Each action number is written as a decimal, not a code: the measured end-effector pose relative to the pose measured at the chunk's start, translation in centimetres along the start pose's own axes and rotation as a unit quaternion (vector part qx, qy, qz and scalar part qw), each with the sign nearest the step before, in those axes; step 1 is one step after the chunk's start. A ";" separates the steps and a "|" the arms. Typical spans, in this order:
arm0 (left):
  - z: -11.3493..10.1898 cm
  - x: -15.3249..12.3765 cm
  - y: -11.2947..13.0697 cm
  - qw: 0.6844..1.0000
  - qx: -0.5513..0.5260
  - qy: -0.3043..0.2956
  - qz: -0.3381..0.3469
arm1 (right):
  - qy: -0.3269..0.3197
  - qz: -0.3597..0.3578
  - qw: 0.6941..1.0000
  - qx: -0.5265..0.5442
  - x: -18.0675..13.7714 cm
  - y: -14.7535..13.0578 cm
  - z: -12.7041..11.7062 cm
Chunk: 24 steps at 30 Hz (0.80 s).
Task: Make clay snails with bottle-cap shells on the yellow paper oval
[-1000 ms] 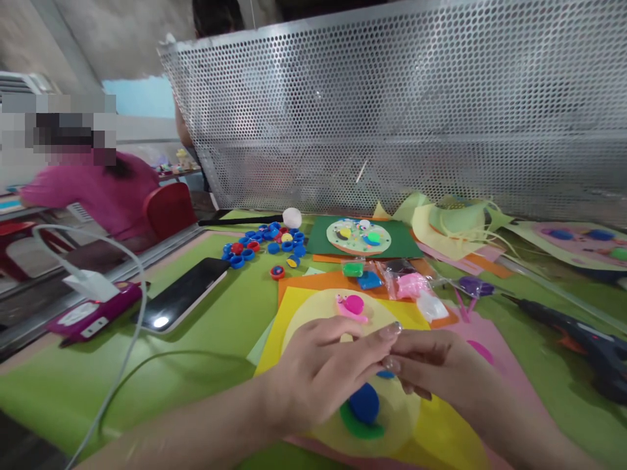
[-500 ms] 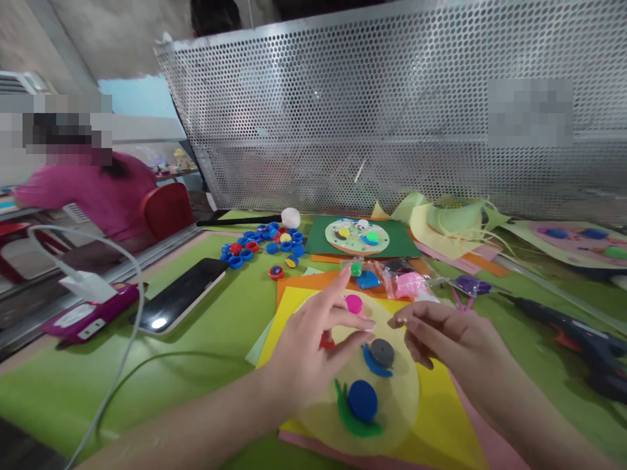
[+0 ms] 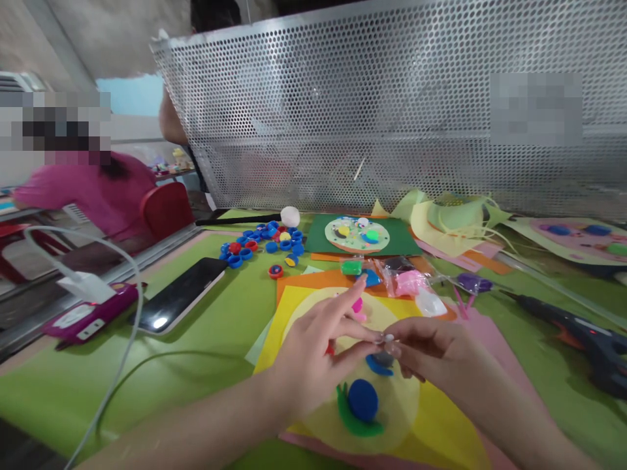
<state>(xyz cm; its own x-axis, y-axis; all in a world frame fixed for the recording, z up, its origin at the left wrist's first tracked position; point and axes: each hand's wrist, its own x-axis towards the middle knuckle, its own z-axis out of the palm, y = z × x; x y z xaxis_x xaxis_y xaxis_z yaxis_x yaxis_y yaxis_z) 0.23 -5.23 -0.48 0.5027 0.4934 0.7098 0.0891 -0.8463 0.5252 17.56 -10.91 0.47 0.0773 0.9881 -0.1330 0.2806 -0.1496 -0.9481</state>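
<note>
At the centre of the frame the right grip [image 3: 438,349] pinches a tiny white piece [image 3: 389,338] between finger and thumb; the left grip [image 3: 311,346] has its fingertips against it, and I cannot tell whether they hold it too. Beneath both, a cream disc [image 3: 398,412] on yellow paper [image 3: 445,424] bears a blue-and-green snail shape [image 3: 363,401] at lower centre and a partly hidden grey-and-blue one [image 3: 378,365] above. Farther out on the green worktop [image 3: 210,320], a phone [image 3: 181,297] lies centre-left, bottle caps [image 3: 236,261] upper left of centre, a glue gun [image 3: 558,321] far right.
</note>
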 end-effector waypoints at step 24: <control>-0.2 0.4 0.1 0.987 -0.065 0.018 -0.142 | -0.021 -0.022 0.999 0.009 0.3 0.1 -0.5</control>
<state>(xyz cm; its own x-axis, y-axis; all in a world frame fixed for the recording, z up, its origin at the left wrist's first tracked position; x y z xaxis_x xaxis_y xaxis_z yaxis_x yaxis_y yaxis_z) 0.25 -5.10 -0.06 0.4417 0.7167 0.5397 0.1101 -0.6403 0.7602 18.08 -10.64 0.49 0.0250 0.9944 -0.1023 0.2653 -0.1052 -0.9584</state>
